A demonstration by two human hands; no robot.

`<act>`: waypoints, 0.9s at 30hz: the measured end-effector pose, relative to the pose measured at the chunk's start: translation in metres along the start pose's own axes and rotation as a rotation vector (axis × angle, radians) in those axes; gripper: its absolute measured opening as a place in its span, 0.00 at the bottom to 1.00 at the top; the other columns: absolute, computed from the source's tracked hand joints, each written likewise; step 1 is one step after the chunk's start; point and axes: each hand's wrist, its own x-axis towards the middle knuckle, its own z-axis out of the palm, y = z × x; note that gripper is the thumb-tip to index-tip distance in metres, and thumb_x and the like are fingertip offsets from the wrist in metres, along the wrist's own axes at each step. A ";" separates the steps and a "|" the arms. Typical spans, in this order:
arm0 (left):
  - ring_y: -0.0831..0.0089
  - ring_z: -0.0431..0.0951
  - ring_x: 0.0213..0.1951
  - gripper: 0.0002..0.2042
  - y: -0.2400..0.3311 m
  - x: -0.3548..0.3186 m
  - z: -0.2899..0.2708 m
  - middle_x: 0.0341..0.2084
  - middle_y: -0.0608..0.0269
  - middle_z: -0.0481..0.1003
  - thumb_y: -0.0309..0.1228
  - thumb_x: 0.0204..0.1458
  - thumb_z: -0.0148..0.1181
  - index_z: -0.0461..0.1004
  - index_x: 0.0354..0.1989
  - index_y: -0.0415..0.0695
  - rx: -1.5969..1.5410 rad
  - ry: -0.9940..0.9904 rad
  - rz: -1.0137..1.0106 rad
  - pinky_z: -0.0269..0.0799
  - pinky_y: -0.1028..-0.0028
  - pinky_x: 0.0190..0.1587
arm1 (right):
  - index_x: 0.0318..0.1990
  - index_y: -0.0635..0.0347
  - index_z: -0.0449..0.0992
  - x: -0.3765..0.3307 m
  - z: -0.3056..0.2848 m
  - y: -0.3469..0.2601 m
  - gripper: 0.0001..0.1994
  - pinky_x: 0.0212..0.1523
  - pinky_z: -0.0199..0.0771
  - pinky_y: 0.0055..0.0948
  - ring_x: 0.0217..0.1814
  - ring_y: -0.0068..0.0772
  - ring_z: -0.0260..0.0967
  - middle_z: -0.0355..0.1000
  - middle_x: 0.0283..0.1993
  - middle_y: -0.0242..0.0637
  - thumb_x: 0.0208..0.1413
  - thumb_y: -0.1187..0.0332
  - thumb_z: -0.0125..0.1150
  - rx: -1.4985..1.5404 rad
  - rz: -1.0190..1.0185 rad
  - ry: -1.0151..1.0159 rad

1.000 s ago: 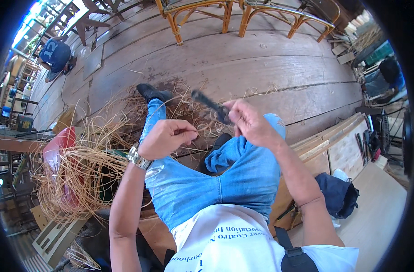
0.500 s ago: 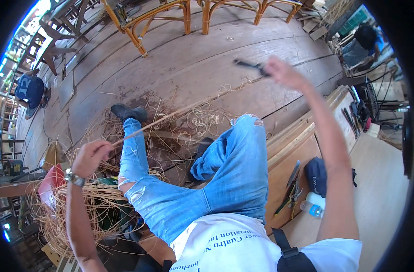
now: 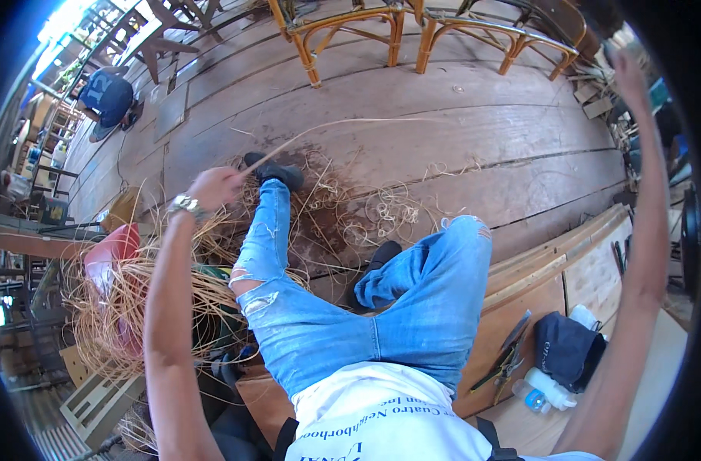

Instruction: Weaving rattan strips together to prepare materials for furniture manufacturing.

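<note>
Pale tan strip (image 3: pixel 307 133) pinched tight in my left hand (image 3: pixel 216 188), arcing up and right above the plank floor (image 3: pixel 519 127), far tip blurred. Right hand (image 3: pixel 631 77) stretched out to the upper right, close to the view's rim; too blurred to tell whether its grip is closed. Loose tangle of strands (image 3: pixel 212 296) at my left; thin curls (image 3: pixel 393 213) scattered near my dark shoes (image 3: pixel 277 170).
</note>
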 end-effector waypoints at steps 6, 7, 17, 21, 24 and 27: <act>0.68 0.79 0.27 0.14 0.107 -0.027 0.058 0.25 0.57 0.80 0.39 0.61 0.56 0.80 0.40 0.40 -0.196 -0.162 0.425 0.74 0.67 0.33 | 0.45 0.59 0.75 -0.181 0.023 -0.327 0.16 0.28 0.72 0.32 0.24 0.23 0.71 0.73 0.25 0.33 0.65 0.54 0.58 0.922 0.051 -0.558; 0.70 0.78 0.26 0.14 0.115 -0.034 0.061 0.24 0.58 0.79 0.40 0.61 0.57 0.80 0.40 0.40 -0.204 -0.146 0.550 0.73 0.69 0.32 | 0.42 0.59 0.73 -0.210 0.023 -0.366 0.17 0.26 0.72 0.33 0.22 0.23 0.70 0.71 0.23 0.32 0.67 0.52 0.56 1.062 0.132 -0.776; 0.55 0.79 0.41 0.09 0.130 -0.086 0.038 0.33 0.60 0.78 0.33 0.53 0.66 0.81 0.41 0.46 0.295 0.929 0.756 0.73 0.61 0.45 | 0.39 0.53 0.70 -0.315 0.023 -0.474 0.14 0.16 0.58 0.22 0.16 0.18 0.59 0.67 0.23 0.26 0.70 0.53 0.52 1.461 0.314 -1.176; 0.70 0.73 0.30 0.08 0.154 -0.114 0.100 0.31 0.63 0.76 0.33 0.58 0.65 0.78 0.40 0.43 -0.378 0.882 0.509 0.70 0.71 0.33 | 0.37 0.49 0.70 -0.316 0.042 -0.438 0.15 0.14 0.48 0.16 0.16 0.12 0.51 0.63 0.22 0.25 0.71 0.51 0.49 2.173 0.656 -1.321; 0.84 0.66 0.26 0.12 0.169 -0.103 0.145 0.35 0.66 0.78 0.37 0.66 0.55 0.76 0.48 0.41 -1.015 0.026 0.285 0.64 0.80 0.28 | 0.38 0.52 0.69 -0.317 0.052 -0.425 0.15 0.15 0.47 0.16 0.16 0.12 0.49 0.63 0.24 0.25 0.71 0.53 0.48 2.613 0.604 -1.300; 0.88 0.61 0.22 0.15 0.166 -0.096 0.170 0.37 0.63 0.79 0.39 0.68 0.53 0.74 0.52 0.40 -1.327 -0.613 0.210 0.60 0.85 0.26 | 0.38 0.52 0.70 -0.319 0.055 -0.420 0.15 0.16 0.48 0.15 0.17 0.12 0.50 0.62 0.24 0.25 0.70 0.52 0.50 2.630 0.686 -1.198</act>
